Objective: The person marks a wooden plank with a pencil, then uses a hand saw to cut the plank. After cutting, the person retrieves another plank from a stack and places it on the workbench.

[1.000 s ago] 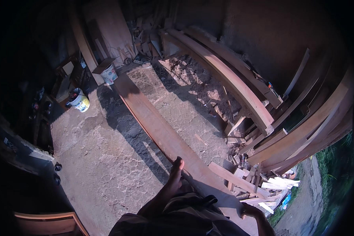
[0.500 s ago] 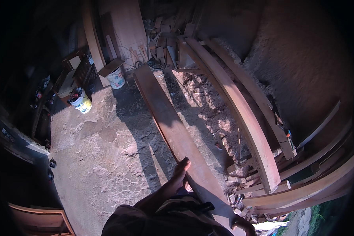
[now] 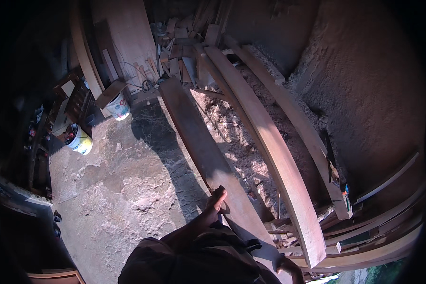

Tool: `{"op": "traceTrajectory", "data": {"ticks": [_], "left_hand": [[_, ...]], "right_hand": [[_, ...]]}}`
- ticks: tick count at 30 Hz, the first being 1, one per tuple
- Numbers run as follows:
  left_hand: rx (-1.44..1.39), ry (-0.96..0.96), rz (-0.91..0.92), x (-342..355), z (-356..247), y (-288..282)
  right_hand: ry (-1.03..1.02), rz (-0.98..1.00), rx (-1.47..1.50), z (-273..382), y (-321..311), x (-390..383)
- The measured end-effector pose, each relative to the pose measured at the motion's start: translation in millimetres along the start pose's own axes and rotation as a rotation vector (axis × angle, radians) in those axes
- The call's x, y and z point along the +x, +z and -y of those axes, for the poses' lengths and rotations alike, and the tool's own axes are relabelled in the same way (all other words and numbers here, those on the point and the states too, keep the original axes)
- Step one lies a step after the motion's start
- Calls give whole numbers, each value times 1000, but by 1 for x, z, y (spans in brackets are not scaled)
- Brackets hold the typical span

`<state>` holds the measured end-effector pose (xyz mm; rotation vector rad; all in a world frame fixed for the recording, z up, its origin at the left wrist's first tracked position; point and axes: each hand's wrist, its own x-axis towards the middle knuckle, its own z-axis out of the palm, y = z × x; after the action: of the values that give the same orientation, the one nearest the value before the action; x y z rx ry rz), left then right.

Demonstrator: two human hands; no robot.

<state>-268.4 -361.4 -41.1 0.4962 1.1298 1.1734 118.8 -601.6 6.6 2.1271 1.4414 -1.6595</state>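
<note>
A long, wide wooden plank (image 3: 201, 137) slants from the lower middle of the view to its far end near the back of the room. My left hand (image 3: 216, 199) is closed on its left edge, thumb on the top face and fingers out of sight beneath. My right hand (image 3: 290, 268) is at the plank's right edge near my body. It curls around that edge, its fingertips mostly hidden. Just right of the plank, a long wooden beam (image 3: 274, 142) runs nearly alongside, apart from it.
White buckets stand at the left, one with dark contents (image 3: 83, 144) and one under a board (image 3: 118, 109). Wood offcuts (image 3: 175, 47) are heaped at the back. Another beam (image 3: 288, 99) lies along the rough wall (image 3: 364, 94). More boards (image 3: 383, 217) are stacked at the lower right.
The view has shifted, so the buckets now sit farther left and the beams at the right lie closer to the plank. Both hands keep their places on the plank.
</note>
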Motion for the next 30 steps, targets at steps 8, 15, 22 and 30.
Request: {"op": "traceTrajectory", "data": {"ticks": [8, 15, 22, 30], "left_hand": [[5, -237, -23, 110, -70, 78], [0, -194, -78, 196, -93, 161], [37, -221, 24, 294, -112, 217], [2, -178, -15, 395, -157, 249]], "right_hand": [[-18, -65, -10, 49, -102, 45], [-50, -102, -62, 64, -197, 97], [-192, -207, -112, 144, -253, 197], [-275, -217, -171, 195, -330, 254]]}}
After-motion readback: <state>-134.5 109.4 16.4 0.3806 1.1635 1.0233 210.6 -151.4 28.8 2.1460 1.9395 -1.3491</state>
